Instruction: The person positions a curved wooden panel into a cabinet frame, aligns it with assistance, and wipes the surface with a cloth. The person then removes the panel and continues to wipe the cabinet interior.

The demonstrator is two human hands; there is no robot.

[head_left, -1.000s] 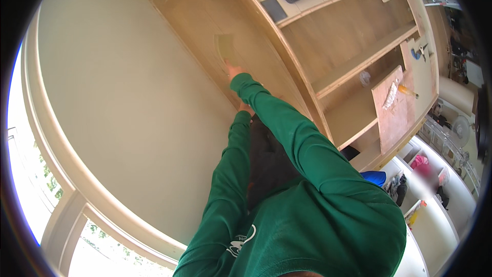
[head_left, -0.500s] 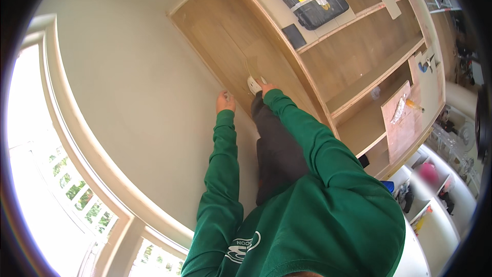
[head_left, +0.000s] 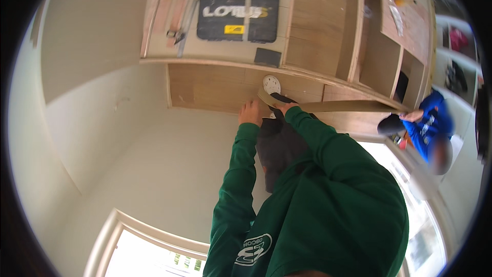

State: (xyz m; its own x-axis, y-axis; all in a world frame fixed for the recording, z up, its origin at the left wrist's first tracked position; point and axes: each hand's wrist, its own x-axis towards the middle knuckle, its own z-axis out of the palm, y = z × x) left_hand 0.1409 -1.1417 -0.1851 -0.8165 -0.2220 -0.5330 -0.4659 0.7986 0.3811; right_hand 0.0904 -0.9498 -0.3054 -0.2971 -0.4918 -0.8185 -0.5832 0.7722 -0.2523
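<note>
My right hand (head_left: 286, 106) is closed on a long, thin beige strip (head_left: 353, 106). The strip's near end curls up beside a white perforated shoe (head_left: 271, 84), and its length runs off to the right toward a person in blue. Just left of the strip's curled end is my left hand (head_left: 250, 112), its fingers stretched out against the edge of the wooden panel (head_left: 205, 88). No object shows in that hand. Both arms are in green sleeves.
A black tool case (head_left: 238, 28) and a dark flat piece (head_left: 268, 57) lie on the wooden cabinet frame (head_left: 323, 20). A person (head_left: 433, 123) in blue is at the right, a hand (head_left: 412, 116) by the strip's far end. A window (head_left: 148, 254) stands at lower left.
My view has swung round, bringing the person in blue and the long strip's full run into sight. My left hand now lies closer to my right, fingers straighter than before.
</note>
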